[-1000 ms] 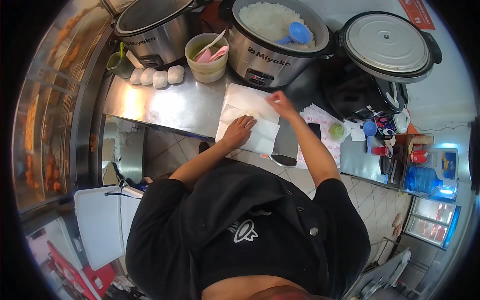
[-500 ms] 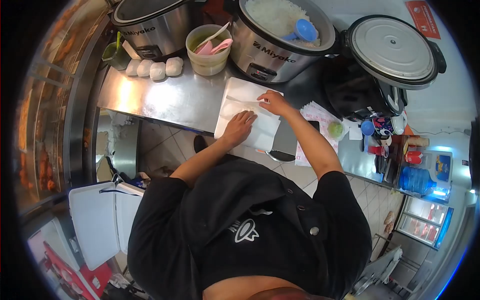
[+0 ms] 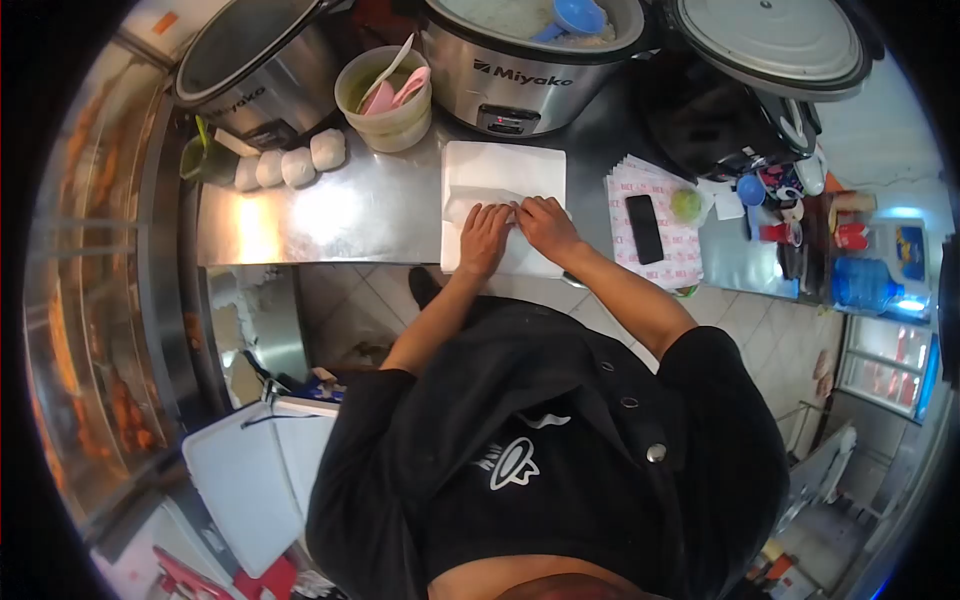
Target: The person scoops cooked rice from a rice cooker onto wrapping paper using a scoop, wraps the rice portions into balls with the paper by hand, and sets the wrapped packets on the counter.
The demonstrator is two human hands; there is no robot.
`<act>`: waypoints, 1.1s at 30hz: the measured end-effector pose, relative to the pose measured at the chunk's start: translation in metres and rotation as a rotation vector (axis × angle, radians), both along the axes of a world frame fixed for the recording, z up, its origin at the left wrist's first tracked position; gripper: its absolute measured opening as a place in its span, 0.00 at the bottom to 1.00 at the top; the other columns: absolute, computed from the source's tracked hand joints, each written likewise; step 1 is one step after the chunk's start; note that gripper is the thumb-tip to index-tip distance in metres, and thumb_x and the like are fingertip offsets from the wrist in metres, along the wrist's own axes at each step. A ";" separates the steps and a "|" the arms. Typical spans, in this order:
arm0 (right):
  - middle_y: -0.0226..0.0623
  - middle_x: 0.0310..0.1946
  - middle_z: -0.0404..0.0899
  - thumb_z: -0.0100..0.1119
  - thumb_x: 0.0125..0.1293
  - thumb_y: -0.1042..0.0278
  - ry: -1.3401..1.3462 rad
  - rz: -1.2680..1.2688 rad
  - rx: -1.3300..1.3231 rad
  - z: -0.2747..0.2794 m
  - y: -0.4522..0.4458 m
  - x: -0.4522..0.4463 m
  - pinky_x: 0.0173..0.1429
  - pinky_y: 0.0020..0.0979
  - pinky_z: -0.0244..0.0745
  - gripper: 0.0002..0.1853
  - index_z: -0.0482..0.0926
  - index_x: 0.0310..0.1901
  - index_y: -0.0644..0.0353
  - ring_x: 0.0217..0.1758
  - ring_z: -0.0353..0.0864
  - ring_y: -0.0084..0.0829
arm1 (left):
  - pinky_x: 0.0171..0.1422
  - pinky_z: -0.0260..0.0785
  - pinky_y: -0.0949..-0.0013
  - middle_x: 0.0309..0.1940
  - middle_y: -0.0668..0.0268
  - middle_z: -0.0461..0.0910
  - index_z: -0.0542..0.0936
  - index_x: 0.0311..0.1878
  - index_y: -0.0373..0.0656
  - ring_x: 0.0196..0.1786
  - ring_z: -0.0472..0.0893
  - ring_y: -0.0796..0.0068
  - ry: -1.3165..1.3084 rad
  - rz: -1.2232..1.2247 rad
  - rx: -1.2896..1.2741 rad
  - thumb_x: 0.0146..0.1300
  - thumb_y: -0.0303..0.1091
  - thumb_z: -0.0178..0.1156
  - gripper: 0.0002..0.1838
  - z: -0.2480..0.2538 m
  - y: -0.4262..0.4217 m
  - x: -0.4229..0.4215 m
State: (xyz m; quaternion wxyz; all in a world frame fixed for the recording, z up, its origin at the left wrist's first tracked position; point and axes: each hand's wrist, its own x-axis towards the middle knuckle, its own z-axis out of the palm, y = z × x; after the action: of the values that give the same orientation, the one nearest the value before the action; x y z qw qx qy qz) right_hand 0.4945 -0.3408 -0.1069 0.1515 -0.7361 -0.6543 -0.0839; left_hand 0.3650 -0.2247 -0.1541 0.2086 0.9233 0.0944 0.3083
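A stack of white paper sheets (image 3: 505, 162) lies at the counter's front edge, its top sheet folded up around the middle. My left hand (image 3: 487, 238) presses on the fold, with its fingers curled over the paper. Right beside it, my right hand (image 3: 546, 230) grips the same folded sheet, fingers bent and thumb tucked in. Whatever is under the fold is hidden by the paper and my fingers. Several white wrapped bundles (image 3: 298, 168) sit in a row at the left of the counter.
Behind the paper stands a rice cooker (image 3: 525, 90) with a blue scoop (image 3: 578, 17). A tub with pink spoons (image 3: 388, 125) is left of it. A black phone (image 3: 645, 230) rests on printed wrapping sheets (image 3: 683, 262). A closed black cooker (image 3: 690, 130) stands at right.
My right hand has moved down and closer to my left, bringing the paper's edge over. Both hands now meet at the fold. The view has shifted.
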 end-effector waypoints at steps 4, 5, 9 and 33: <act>0.34 0.41 0.76 0.63 0.59 0.67 -0.022 -0.058 -0.024 -0.004 0.001 -0.012 0.49 0.35 0.70 0.19 0.78 0.53 0.61 0.45 0.76 0.35 | 0.76 0.43 0.51 0.66 0.69 0.68 0.75 0.61 0.59 0.65 0.68 0.69 -0.078 0.255 0.171 0.57 0.42 0.68 0.27 -0.010 -0.004 0.003; 0.35 0.44 0.76 0.63 0.59 0.65 -0.015 -0.083 -0.048 -0.004 0.002 -0.015 0.51 0.36 0.70 0.21 0.78 0.55 0.61 0.47 0.76 0.36 | 0.77 0.39 0.50 0.69 0.69 0.65 0.75 0.63 0.62 0.66 0.65 0.69 -0.113 0.292 0.259 0.60 0.45 0.66 0.26 -0.003 -0.002 0.003; 0.37 0.51 0.77 0.62 0.62 0.59 -0.047 -0.185 0.007 0.005 -0.012 -0.028 0.57 0.38 0.71 0.23 0.76 0.55 0.64 0.55 0.75 0.38 | 0.80 0.34 0.50 0.67 0.71 0.73 0.78 0.63 0.61 0.70 0.69 0.72 0.092 0.148 0.212 0.58 0.50 0.69 0.28 0.016 0.021 -0.005; 0.38 0.39 0.74 0.60 0.60 0.69 0.190 -0.366 0.015 -0.051 -0.023 -0.003 0.49 0.41 0.75 0.09 0.77 0.43 0.55 0.44 0.79 0.42 | 0.50 0.75 0.59 0.38 0.61 0.80 0.80 0.37 0.43 0.48 0.79 0.58 0.465 -0.234 0.081 0.51 0.33 0.68 0.11 0.022 0.088 0.021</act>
State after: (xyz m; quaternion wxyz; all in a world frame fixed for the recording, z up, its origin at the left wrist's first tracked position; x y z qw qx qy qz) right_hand 0.4916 -0.3641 -0.1582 0.2000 -0.8462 -0.4919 -0.0451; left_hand 0.3861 -0.1369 -0.1319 0.1782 0.9816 0.0198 0.0650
